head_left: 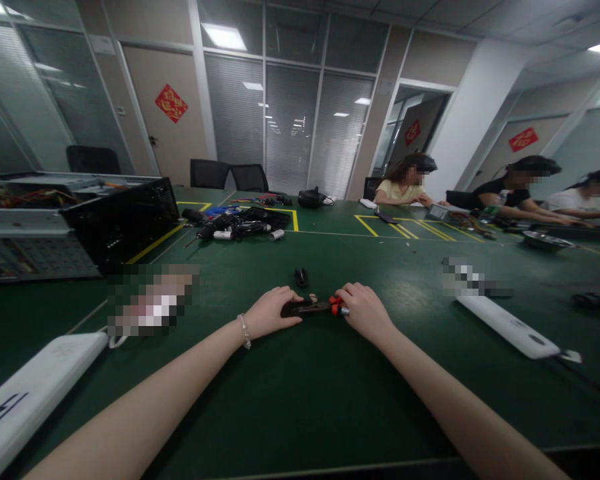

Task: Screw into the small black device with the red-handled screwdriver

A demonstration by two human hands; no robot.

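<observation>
My right hand (364, 309) is closed around the red handles of a pair of pliers (321, 307), whose dark jaws point left. My left hand (274, 312) pinches a small black piece (292, 309) at the jaw end; its exact kind is hard to make out. Jaws and piece meet or overlap, but whether the jaws grip it I cannot tell. A tiny light-coloured bit (313, 298) shows just above the jaws. Slightly farther off on the green table (300, 400) lies another small black part (301, 277).
An opened computer case (125, 227) stands at the left. Behind my hands lies a pile of black tools and cables (240, 221). White power banks lie left (45, 393) and right (507, 325). A metal bowl (547, 240) and several people are at the far right.
</observation>
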